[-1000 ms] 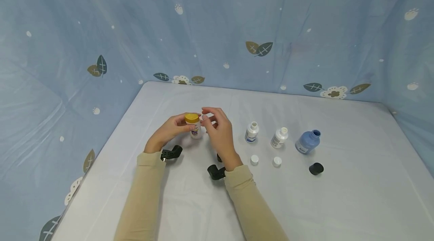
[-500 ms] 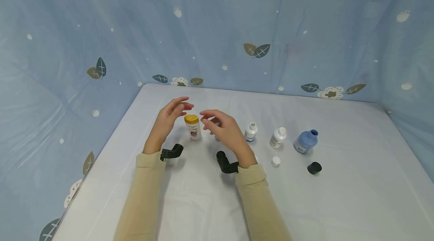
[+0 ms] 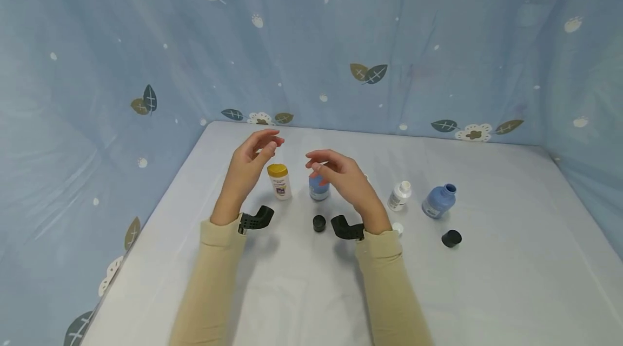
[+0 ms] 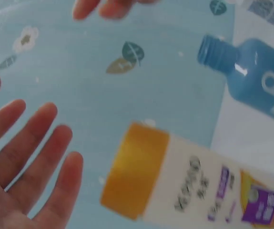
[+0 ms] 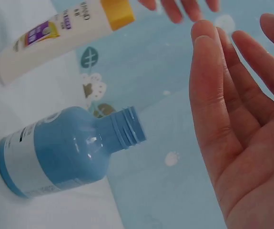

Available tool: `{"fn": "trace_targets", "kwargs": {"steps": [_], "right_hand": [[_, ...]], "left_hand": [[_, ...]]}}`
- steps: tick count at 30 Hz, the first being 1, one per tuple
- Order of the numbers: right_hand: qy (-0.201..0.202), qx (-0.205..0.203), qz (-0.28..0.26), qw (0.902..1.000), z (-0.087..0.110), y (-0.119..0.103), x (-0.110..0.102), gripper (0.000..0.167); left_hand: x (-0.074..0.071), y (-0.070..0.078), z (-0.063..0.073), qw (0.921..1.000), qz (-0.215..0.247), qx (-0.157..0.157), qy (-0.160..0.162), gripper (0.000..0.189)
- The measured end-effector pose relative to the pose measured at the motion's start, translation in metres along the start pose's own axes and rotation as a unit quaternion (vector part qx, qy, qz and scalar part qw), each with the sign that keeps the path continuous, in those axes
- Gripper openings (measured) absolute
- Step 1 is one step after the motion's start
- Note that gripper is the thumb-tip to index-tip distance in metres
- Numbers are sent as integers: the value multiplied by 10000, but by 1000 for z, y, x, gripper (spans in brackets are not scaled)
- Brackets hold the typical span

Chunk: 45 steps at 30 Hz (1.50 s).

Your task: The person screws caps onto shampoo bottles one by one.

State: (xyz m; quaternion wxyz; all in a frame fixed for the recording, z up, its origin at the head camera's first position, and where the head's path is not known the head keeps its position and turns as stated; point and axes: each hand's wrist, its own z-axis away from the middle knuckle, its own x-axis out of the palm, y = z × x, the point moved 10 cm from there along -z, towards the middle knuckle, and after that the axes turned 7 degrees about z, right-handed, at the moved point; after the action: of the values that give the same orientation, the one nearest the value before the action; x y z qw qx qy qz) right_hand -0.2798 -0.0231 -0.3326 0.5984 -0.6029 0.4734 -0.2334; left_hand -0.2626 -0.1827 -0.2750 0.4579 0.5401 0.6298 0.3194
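Note:
A white bottle with a yellow cap [image 3: 278,171] stands upright on the table; its purple label [image 4: 260,205] faces the left wrist view. My left hand [image 3: 247,165] hovers just behind and left of it, fingers relaxed, holding nothing. To its right stands an uncapped blue bottle [image 3: 318,189], its bare threaded neck [image 5: 127,128] plain in the right wrist view. Above that bottle is my right hand [image 3: 348,178], loosely bent and holding nothing; in the head view it hides part of the bottle's top. A black cap [image 3: 319,223] lies in front of the blue bottle.
Farther right stand an uncapped white bottle [image 3: 399,196] and another uncapped blue bottle [image 3: 439,201]. A white cap [image 3: 398,228] and a black cap [image 3: 451,238] lie before them. Another white bottle is mostly hidden behind my right hand. A blue patterned curtain [image 3: 311,38] borders the table.
My left hand has let go of the yellow-capped bottle and lifted up and away from it. The right hand has moved right, from beside that bottle to over the blue bottle.

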Motion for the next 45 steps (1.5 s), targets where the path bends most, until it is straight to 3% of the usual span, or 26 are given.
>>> {"fn": "trace_targets", "kwargs": {"steps": [7, 15, 20, 24, 29, 34, 38, 41, 45], "right_hand": [[-567, 117, 661, 9961, 6, 8, 12, 28], [-1064, 392, 1106, 9874, 22, 28, 12, 35], [-1114, 580, 1313, 9834, 25, 37, 9, 32], [-1411, 700, 1692, 9729, 25, 43, 17, 30], [-1728, 728, 2026, 9611, 25, 49, 28, 31], [-1703, 707, 2205, 9578, 24, 56, 33, 31], [-1959, 874, 2328, 9486, 27, 60, 41, 35], [-2205, 1009, 2330, 9418, 30, 61, 46, 40], [-2298, 1157, 2367, 9369, 32, 62, 46, 45]], "left_hand": [[12, 9, 4, 9997, -188, -145, -54, 33], [33, 18, 6, 9992, 109, -160, -343, 35], [43, 27, 7, 9986, 175, 0, -503, 40], [47, 30, 8, 9985, 229, 203, -464, 40], [50, 32, 11, 9952, 752, 491, -384, 31], [55, 26, 11, 9951, 833, 349, -403, 29], [67, 20, 10, 9940, 774, 134, -762, 32], [76, 19, 10, 9908, 809, 169, -1075, 37], [84, 17, 10, 9883, 836, 245, -1248, 41]]}}
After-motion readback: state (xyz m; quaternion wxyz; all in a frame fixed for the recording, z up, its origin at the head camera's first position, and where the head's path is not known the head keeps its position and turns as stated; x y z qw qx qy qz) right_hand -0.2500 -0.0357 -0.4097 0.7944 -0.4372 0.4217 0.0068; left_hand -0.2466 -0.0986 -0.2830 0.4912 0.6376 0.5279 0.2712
